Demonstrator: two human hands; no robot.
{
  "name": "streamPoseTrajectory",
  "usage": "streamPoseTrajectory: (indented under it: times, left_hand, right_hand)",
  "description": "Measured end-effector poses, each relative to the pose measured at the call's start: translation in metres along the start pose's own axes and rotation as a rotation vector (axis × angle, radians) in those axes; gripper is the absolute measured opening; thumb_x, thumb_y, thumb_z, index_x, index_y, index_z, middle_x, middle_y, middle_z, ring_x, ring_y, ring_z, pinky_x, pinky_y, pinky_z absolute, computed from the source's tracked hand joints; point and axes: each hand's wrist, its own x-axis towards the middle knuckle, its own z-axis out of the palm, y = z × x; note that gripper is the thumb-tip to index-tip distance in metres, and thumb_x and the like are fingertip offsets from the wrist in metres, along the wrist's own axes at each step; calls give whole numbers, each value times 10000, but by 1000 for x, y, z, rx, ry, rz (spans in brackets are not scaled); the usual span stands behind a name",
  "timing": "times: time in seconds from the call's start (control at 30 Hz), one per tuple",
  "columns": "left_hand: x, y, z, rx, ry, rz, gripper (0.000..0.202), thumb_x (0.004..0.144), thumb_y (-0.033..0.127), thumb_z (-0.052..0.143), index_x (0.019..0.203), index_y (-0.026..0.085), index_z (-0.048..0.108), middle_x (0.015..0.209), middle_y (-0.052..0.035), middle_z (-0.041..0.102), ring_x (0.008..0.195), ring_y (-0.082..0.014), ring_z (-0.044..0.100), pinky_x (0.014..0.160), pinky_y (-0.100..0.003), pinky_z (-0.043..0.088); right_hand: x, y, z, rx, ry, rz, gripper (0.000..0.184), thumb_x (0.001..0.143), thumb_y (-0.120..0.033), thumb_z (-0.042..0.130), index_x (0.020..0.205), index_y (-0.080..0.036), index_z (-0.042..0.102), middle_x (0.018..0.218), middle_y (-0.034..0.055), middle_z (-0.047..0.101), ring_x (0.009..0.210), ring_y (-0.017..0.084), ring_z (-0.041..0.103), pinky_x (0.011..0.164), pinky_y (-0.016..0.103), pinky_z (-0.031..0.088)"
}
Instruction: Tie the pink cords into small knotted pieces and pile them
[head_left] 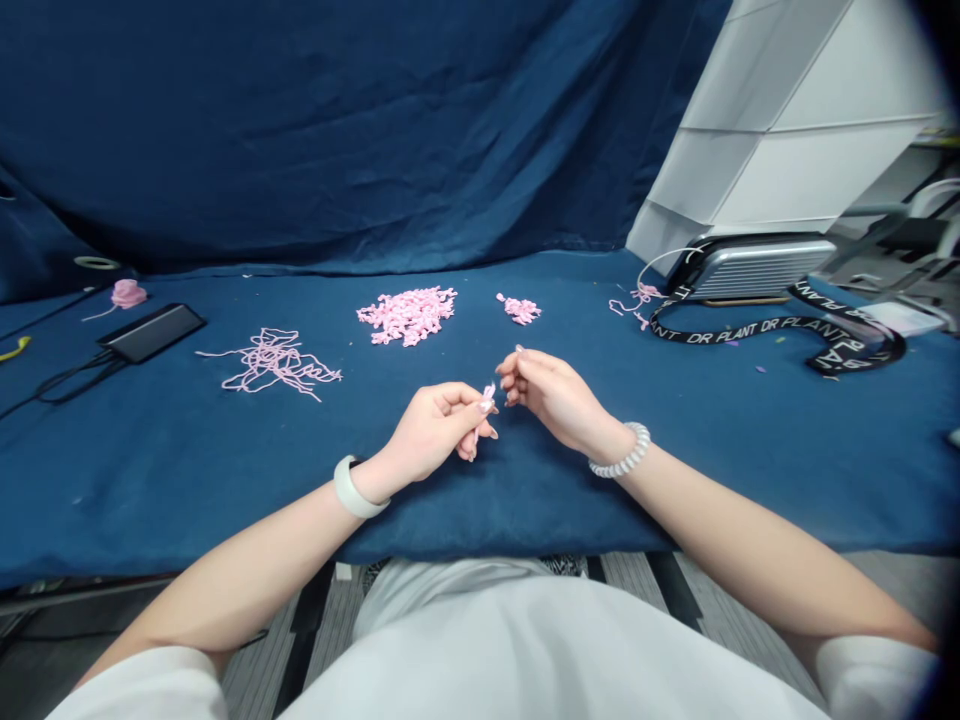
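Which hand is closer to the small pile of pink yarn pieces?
Right. The right hand sits just in front of the pile, and the left hand is farther off, in front and to its left.

A short knotted piece of pink cord (pixel 481 418) is pinched in the left hand (pixel 427 432), its end hanging down. A large heap of similar pieces (pixel 407 316) and a smaller heap (pixel 519 309) lie apart on the worktop (pixel 315 480).

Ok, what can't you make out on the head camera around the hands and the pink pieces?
Head view:
- Pink yarn piece: partly hidden by the fingers of the left hand, so the grip is unclear.
- Right hand: too small to tell whether its fingertips hold anything.
- Pile of pink yarn pieces: too small to tell single pieces apart.
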Motion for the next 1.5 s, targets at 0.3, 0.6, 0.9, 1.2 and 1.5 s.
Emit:
streamPoseTrajectory:
  times: [0.3,0.6,0.9,1.2,1.5]
  left_hand:
    - [-1,-1,1,65,-70,-14,259,785,368,621,736,115,591,573,-7,626,383,-55,499,400,-172,430]
    - [-5,4,5,363,-71,-17,171,813,260,550,732,116,594,618,-29,649,424,-75,555,433,-171,455]
    - [6,2,-6,24,-162,-278,250,707,316,714,839,109,673,813,-85,688,623,-90,620,595,-204,519]
    - [8,0,-11,164,-90,-167,261,685,361,713,660,116,626,574,-4,597,563,-84,529,588,-216,430]
    - [8,1,-8,162,-7,-144,242,715,360,676,737,138,579,659,-29,662,533,-76,515,529,-190,376]
  right_hand:
    - [-7,-7,0,-572,-272,-83,554,881,-580,335,598,-149,539,575,-4,510,552,93,438,590,245,373]
    - [-7,-6,-2,-781,-369,-53,492,843,-532,456,576,-135,572,546,-5,528,509,81,389,499,224,281]
    - [-3,-11,-7,-877,-195,-234,413,845,-432,505,569,-134,580,531,-11,521,519,80,406,521,227,301]
    - [-9,-5,0,-867,-110,-410,315,822,-345,576,578,-149,610,608,14,608,565,100,499,585,241,355]
    - [-4,-7,-4,-884,58,-465,352,826,-393,564,566,-160,606,560,4,562,539,101,452,566,247,344]
